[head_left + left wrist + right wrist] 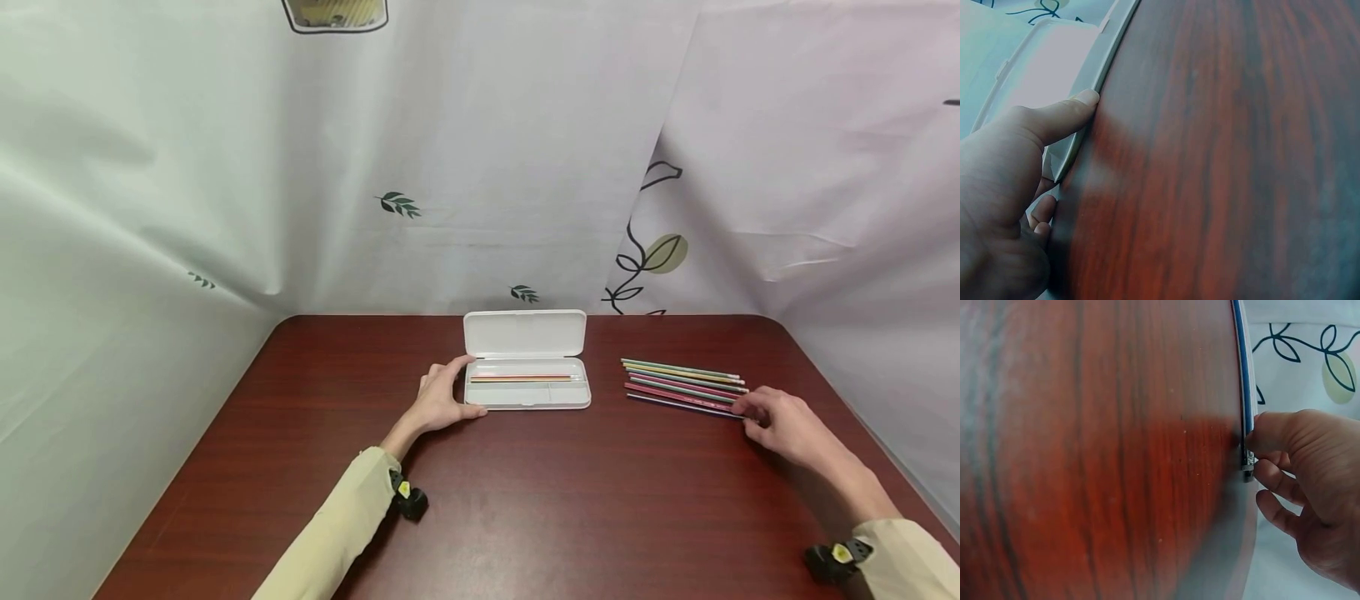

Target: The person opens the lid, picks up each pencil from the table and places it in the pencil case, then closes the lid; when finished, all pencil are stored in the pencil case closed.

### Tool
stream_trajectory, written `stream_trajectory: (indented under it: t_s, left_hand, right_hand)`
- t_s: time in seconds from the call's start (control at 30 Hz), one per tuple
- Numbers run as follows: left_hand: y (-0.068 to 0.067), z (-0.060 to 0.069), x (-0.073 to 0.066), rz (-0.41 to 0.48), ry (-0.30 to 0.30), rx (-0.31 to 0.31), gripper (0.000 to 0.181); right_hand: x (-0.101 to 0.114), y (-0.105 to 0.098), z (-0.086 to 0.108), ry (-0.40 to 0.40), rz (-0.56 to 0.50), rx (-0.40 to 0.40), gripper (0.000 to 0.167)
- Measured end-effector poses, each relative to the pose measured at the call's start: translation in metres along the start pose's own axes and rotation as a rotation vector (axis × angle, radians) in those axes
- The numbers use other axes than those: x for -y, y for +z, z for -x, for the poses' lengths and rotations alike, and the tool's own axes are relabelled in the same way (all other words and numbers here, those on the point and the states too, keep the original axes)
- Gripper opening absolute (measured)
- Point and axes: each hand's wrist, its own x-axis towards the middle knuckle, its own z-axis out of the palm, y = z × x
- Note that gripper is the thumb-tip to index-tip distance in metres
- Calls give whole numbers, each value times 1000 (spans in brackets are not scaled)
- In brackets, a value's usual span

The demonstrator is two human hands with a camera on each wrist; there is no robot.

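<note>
My R hand (783,425), nearer, pinches the blue pencil (678,405) at its right end, mid-right of frame; long axis runs approx. leftward, toward white pencil case (510,395), ctr., L hand (441,402) clamped across case's end.

White case (525,333), multicoloured pencils (678,397), reddish-brown table (525,500)

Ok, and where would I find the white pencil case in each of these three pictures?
Head: the white pencil case lies open near the middle, with the left hand holding its left end.
Left wrist: it is at the upper left, partly behind that hand.
Right wrist: it is not in this picture.
Shared landmark: the reddish-brown table, visible in all three.
</note>
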Motion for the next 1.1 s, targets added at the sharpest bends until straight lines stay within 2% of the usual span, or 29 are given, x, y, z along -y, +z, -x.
stream_trajectory:
  t_s: [0.27, 0.43, 0.53, 0.7, 1.1]
  left_hand:
    - [0, -1, 0, 7, -1, -1, 90]
    - [0, -1, 0, 9, -2, -3, 89]
    - [0, 0, 0, 11, 0, -2, 89]
    - [0, 1, 0, 3, 3, 0, 89]
    - [1, 0, 0, 2, 2, -11, 89]
  right_hand:
    - [2, -3, -3, -25, 1, 27, 25]
    - [3, -5, -5, 0, -13, 100, 22]
    - [2, -5, -5, -3, -27, 114, 24]
    - [0, -3, -3, -57, -34, 56, 29]
    - [6, -4, -11, -104, -63, -33, 33]
